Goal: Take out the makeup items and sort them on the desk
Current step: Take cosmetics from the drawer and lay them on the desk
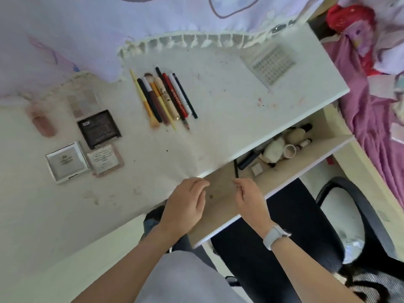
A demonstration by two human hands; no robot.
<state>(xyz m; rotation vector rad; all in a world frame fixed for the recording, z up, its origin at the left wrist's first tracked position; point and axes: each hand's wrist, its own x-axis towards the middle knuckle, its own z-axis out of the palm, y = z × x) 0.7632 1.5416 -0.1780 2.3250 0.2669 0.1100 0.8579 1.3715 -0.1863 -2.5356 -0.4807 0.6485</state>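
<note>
Mid-task, between picks: both hands hover over the near end of the open drawer [220, 193], neither holding anything I can make out. Left hand [185, 206] has fingers loosely curled, nothing in it; right hand [247, 197] likewise relaxed, thumb and forefinger close together, but whether something tiny is pinched there I can't tell. Sorted so far on the desk [218, 119]: a row of pencils and brushes [164, 99] at centre, lying parallel; a cluster of compacts at left, meaning the black palette [99, 129], silver compact [66, 162] and pink compact [106, 159], with a pale eyeshadow palette [82, 101] and a pink bottle [41, 121] further left. A clear gridded case [273, 65] sits far right. Remaining makeup items [282, 147] are bunched at the far right end of the drawer: puffs, a small jar, dark tubes. Next move, my read: reach right along the drawer, take one item, place it with its like group. Hard to see: the drawer's far side runs under the desk top, so more items may be hidden; the drawer pile is blurred, individual pieces are uncertain; the left desk items are soft-focus.
</note>
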